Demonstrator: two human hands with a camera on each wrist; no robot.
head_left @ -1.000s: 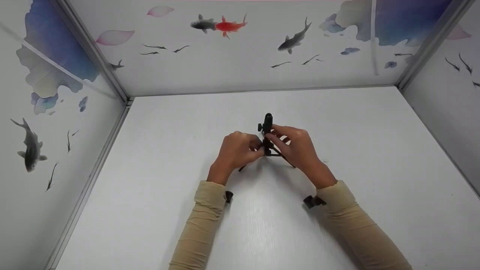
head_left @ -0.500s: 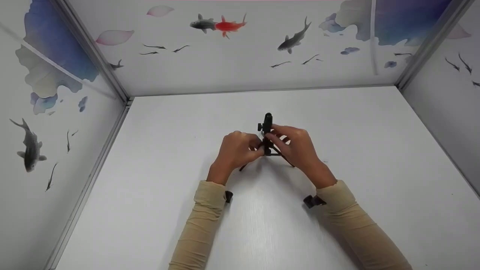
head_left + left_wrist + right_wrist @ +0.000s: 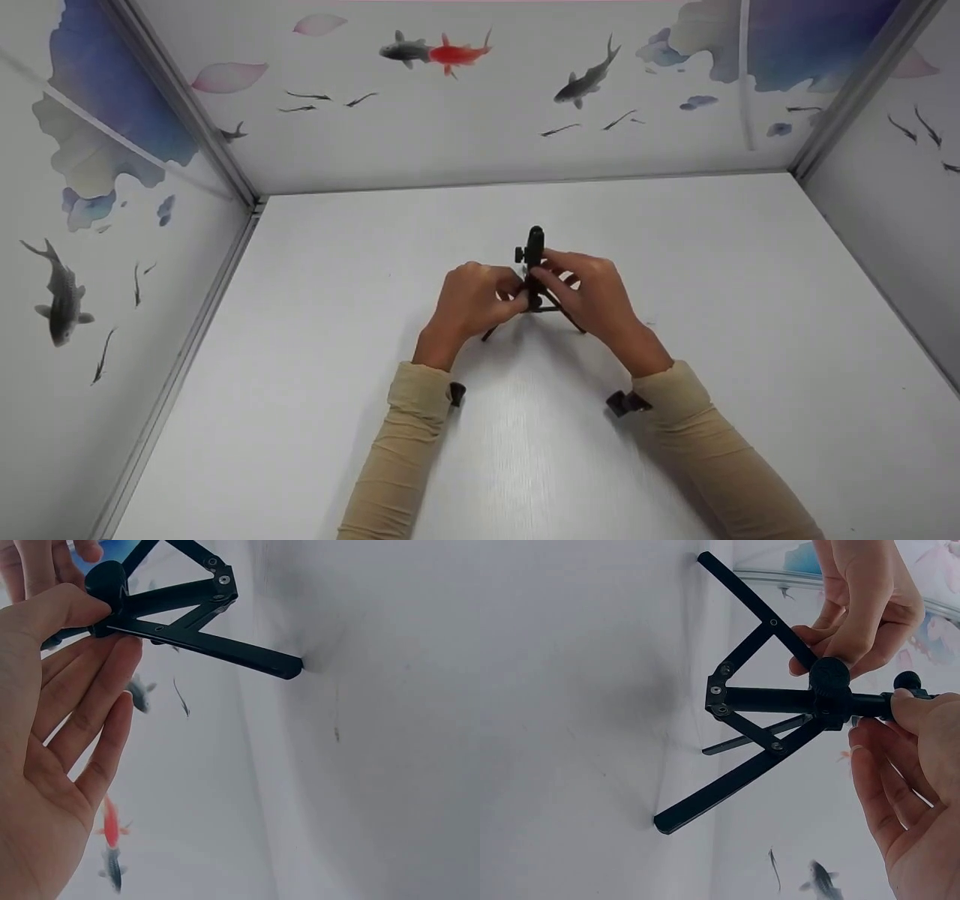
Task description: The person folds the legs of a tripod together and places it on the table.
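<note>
A small black tripod (image 3: 535,244) stands upright on the white table between both hands, its legs spread. My left hand (image 3: 471,304) pinches it at the collar where the legs meet, thumb against the round knob (image 3: 106,585) in the left wrist view. Higher up, my right hand (image 3: 600,296) grips the center column with thumb and fingertips. In the right wrist view the legs (image 3: 720,787) and their hinged braces (image 3: 748,649) show plainly, with the feet at the table surface. From the head, the hands hide part of the collar and legs.
The white tabletop (image 3: 337,247) is enclosed by panels at the back and both sides, printed with fish and lotus leaves. Grey metal posts (image 3: 244,176) join the panels. A small black camera sits at each wrist (image 3: 628,403).
The tripod's feet have drawn slightly inward, the left one to the right and the right one to the left. Both hands stay nearly in place with the same hold.
</note>
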